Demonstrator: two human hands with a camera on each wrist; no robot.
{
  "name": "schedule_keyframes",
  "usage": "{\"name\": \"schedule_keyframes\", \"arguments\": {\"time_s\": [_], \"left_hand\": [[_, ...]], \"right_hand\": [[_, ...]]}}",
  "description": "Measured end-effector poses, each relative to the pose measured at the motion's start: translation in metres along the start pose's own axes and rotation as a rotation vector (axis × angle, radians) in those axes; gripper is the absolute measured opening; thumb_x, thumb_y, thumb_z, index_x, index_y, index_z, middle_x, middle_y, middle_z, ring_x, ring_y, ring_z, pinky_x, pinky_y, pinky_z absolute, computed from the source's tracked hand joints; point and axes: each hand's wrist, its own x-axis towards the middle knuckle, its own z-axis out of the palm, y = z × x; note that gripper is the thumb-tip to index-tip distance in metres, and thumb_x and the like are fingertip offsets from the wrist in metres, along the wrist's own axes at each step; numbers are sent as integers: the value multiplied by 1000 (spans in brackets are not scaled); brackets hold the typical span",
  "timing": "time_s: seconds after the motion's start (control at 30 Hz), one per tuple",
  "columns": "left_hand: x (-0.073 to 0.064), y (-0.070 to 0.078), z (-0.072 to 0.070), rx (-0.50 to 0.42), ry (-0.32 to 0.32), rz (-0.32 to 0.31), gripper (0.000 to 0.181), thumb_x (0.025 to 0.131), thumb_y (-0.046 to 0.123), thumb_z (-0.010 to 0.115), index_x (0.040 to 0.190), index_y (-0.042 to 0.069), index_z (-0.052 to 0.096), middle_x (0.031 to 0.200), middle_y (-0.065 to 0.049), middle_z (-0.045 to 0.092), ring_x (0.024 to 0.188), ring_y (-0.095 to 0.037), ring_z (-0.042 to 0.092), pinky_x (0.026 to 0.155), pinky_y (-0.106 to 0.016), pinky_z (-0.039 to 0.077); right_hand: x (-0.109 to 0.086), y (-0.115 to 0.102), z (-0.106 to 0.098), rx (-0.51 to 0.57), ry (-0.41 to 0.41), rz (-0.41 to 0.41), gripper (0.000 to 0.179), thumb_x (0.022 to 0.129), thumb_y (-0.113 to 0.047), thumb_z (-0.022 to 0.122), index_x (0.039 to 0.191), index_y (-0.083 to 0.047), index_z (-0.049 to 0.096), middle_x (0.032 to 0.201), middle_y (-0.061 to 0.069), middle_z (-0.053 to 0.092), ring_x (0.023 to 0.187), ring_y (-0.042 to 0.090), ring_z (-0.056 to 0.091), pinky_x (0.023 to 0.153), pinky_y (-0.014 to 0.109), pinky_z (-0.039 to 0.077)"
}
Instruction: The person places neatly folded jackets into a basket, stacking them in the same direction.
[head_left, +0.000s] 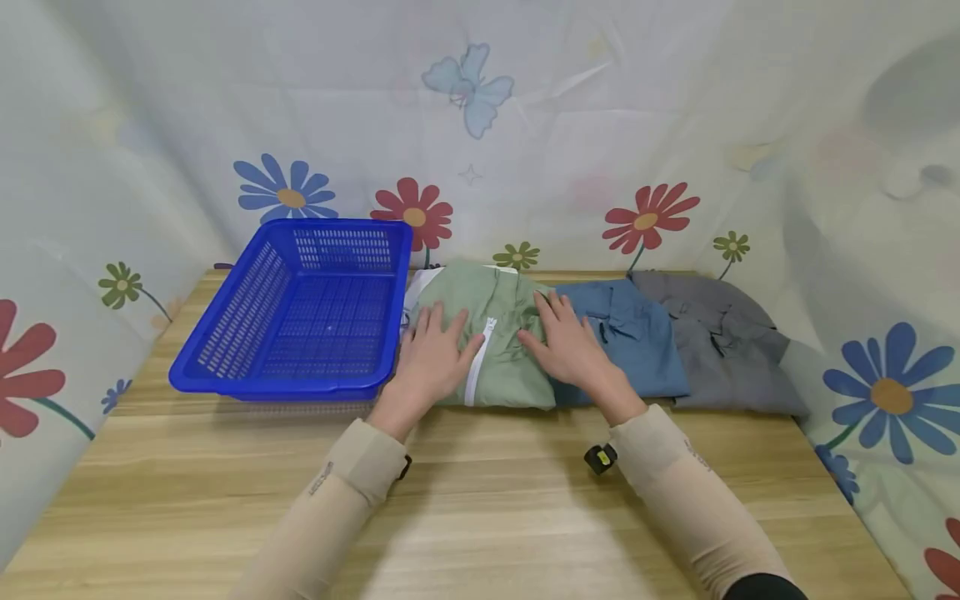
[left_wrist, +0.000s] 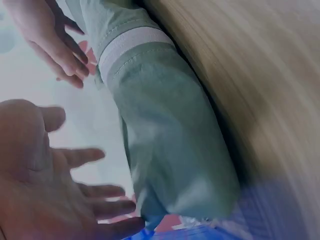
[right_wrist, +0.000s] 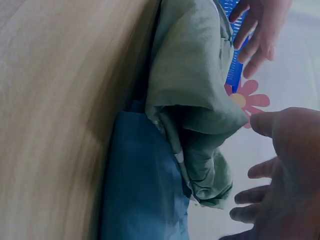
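A folded light green garment with a white zipper [head_left: 498,375] lies on the table, bulky and a little rumpled. Over its left side is my left hand [head_left: 432,354], fingers spread and pointing away from me. My right hand [head_left: 572,346] is at its right side, fingers also extended. Neither hand grips the cloth; whether the fingertips touch it is hard to tell. In the right wrist view, the green garment [right_wrist: 195,75] has an open fold facing the blue garment [right_wrist: 140,175], which it partly overlaps. The left wrist view shows the green garment's [left_wrist: 170,125] rounded front edge.
Left of the clothes stands a blue plastic basket [head_left: 322,325] with nothing in it. A folded grey garment [head_left: 727,350] lies at the right, beside the blue one. Behind the wooden table [head_left: 495,500] hangs a white flowered cloth [head_left: 540,167].
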Motion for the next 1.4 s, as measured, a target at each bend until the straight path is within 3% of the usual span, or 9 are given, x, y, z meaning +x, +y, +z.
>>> {"name": "schedule_keyframes", "arguments": {"time_s": [0.13, 0.3, 0.47, 0.53, 0.63, 0.8, 1.1, 1.3, 1.4], "left_hand": [[6, 0, 3, -56, 102, -60, 58, 109, 33, 42, 160, 7, 35, 159, -32, 23, 147, -49, 23, 112, -65, 30], [16, -3, 9, -122, 164, -170, 57, 105, 19, 44, 157, -2, 34, 155, -39, 22, 143, -54, 25, 111, -63, 33], [22, -4, 17, -181, 108, -279, 60, 100, 14, 48, 153, -9, 31, 152, -44, 22, 141, -57, 27, 113, -61, 31], [24, -6, 21, -193, 87, -314, 60, 97, 12, 51, 149, -11, 33, 151, -45, 23, 139, -58, 31, 112, -61, 32], [25, -9, 26, -200, 79, -343, 53, 96, 12, 53, 141, -13, 39, 145, -47, 31, 129, -58, 43, 108, -60, 38], [27, -13, 31, -210, 93, -362, 46, 94, 12, 54, 131, -14, 46, 135, -50, 39, 121, -61, 48, 103, -60, 42], [29, -21, 30, -260, 84, -353, 49, 96, 14, 51, 134, -16, 45, 122, -46, 55, 119, -62, 50, 104, -60, 40], [32, -25, 30, -294, 96, -350, 53, 95, 14, 52, 138, -14, 42, 126, -45, 53, 121, -62, 48, 106, -61, 38], [34, -27, 30, -326, 100, -341, 56, 93, 13, 53, 140, -13, 41, 131, -44, 51, 125, -60, 45, 109, -60, 35]], "right_hand": [[2, 0, 0, 21, 74, 34, 63, 107, -43, 51, 154, -2, 43, 151, 26, 46, 137, 44, 44, 106, 59, 42], [7, 5, 2, 56, 49, 99, 58, 106, -43, 53, 149, -5, 48, 122, 22, 65, 106, 38, 65, 83, 52, 53], [17, 15, 12, 236, -19, 107, 51, 106, -37, 55, 144, -3, 53, 80, 9, 62, 66, 22, 57, 64, 39, 47], [20, 19, 16, 294, -20, 112, 47, 105, -33, 57, 140, -2, 56, 71, 4, 57, 57, 18, 50, 59, 36, 43], [22, 19, 19, 360, -36, 142, 43, 105, -29, 58, 139, -2, 56, 60, 3, 51, 48, 19, 52, 53, 35, 46], [26, 20, 22, 430, -76, 181, 41, 104, -25, 56, 140, -5, 55, 62, 4, 54, 57, 26, 64, 59, 40, 54], [32, 23, 25, 536, -83, 202, 39, 104, -19, 57, 140, -5, 55, 93, 10, 66, 60, 19, 60, 60, 36, 55], [36, 17, 22, 572, -90, 188, 39, 103, -15, 53, 141, -7, 56, 85, 9, 59, 58, 16, 50, 62, 36, 49], [36, 13, 20, 561, -108, 185, 41, 103, -15, 53, 143, -7, 55, 94, 10, 58, 69, 19, 49, 67, 37, 46]]}}
